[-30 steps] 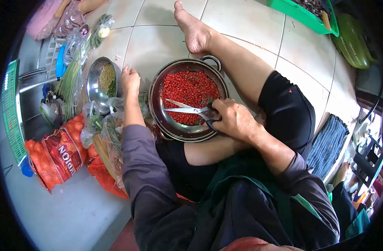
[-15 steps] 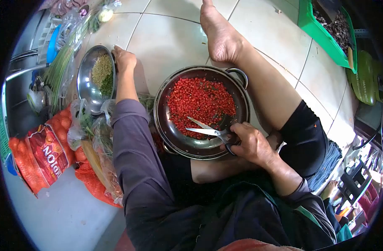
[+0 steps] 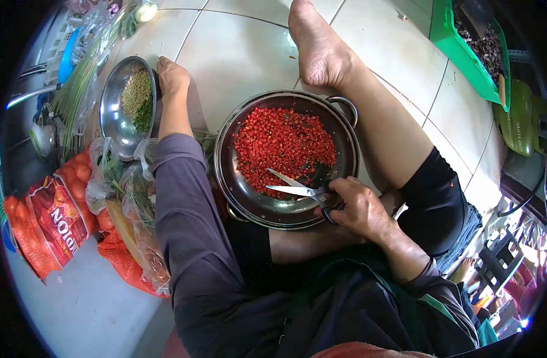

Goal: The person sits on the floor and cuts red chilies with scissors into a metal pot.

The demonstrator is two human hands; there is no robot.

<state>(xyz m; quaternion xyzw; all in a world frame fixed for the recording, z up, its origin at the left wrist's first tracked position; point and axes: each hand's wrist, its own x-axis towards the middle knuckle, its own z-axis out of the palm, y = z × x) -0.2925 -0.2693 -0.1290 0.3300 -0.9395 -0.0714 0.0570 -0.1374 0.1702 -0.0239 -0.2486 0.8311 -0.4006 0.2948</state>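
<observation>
My right hand (image 3: 361, 206) is closed around the handles of a pair of scissors (image 3: 297, 188). Their blades are spread over a round dark-bottomed pan (image 3: 273, 212) between my legs. Inside it lies a heap of finely cut red chillies (image 3: 279, 140) with dark green bits. Off to the left, my left hand (image 3: 173, 77) is at the right rim of an oval-looking metal bowl (image 3: 115, 128), its fingers curled and partly hidden there. Two chopped piles sit in that bowl: a pale tan one (image 3: 136, 94) and a green one (image 3: 144, 116).
Orange mesh sacks (image 3: 52, 221) and plastic bags of greens (image 3: 136, 191) lie at left. Long green stalks (image 3: 76, 107) are behind them. A green tray (image 3: 464, 59) of dark pieces stands at upper right, beside a green object (image 3: 520, 122). My bare foot (image 3: 321, 53) rests on the tiles.
The view has shifted slightly, so the bowl and sacks appear farther left. My left hand stays beside the bowl. My right hand and the spread scissors have hardly moved.
</observation>
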